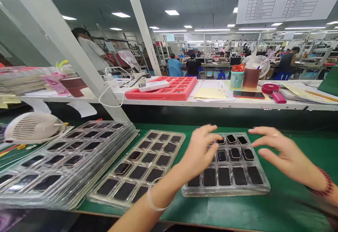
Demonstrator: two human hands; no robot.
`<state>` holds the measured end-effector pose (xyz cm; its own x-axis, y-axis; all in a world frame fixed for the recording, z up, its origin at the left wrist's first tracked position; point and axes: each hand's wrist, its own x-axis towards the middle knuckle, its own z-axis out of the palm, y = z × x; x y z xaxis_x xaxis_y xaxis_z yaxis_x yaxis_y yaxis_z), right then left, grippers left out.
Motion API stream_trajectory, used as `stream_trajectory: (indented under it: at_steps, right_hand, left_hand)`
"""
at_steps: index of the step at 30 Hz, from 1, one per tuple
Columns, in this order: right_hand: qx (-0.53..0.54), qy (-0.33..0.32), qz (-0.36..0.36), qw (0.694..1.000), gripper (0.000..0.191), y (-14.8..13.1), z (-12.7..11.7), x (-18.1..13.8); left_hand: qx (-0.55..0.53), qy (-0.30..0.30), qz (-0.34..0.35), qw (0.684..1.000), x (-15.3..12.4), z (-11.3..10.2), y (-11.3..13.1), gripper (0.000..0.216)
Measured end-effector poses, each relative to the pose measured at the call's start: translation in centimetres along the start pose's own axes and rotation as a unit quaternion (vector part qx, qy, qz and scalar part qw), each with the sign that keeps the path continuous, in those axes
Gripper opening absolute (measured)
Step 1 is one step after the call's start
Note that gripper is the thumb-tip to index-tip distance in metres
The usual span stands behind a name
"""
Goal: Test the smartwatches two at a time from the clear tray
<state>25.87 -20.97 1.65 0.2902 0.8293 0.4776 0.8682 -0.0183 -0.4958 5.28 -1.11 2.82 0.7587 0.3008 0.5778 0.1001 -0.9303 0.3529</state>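
My left hand (201, 150) reaches over the left side of a clear plastic tray (224, 191), fingers apart and close to a watch at its back. It covers some of the pockets there. In the tray's two back rows sit several smartwatch bodies (235, 153) with dark screens and rounded corners; its front row shows dark rectangular pockets (239, 175). Off the tray's right edge hovers my right hand (281, 151), fingers spread, holding nothing. Left of my left forearm lies a second clear tray (180, 138), which has a couple of watch bodies (122, 169) among dark pockets.
A tall stack of filled clear trays (76, 186) stands at the left, beside a white fan (35, 128). Along the raised shelf (163, 105) are a red foam tray (158, 94), papers, cups and a pink handheld fan (277, 96). People sit at benches farther back.
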Motion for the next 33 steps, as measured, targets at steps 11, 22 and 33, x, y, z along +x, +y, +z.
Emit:
stream_trajectory:
  at_steps: [11, 22, 33]
  right_hand:
    - [-0.26, -0.115, 0.008, 0.959, 0.02, 7.9, 6.3, -0.6]
    - [0.335, -0.119, 0.145, 0.923, 0.021, 5.2, 8.6, 3.4]
    - [0.596, -0.174, 0.231, 0.749, 0.049, 5.3, 12.1, 4.6]
  left_hand:
    - [0.049, -0.203, -0.028, 0.977, 2.1, 13.5, -0.4, 0.042]
    - [-0.3, -0.108, -0.162, 0.934, 1.5, 10.8, -3.1, 0.019]
    - [-0.612, -0.087, -0.345, 0.706, -0.7, 7.7, -6.7, 0.058]
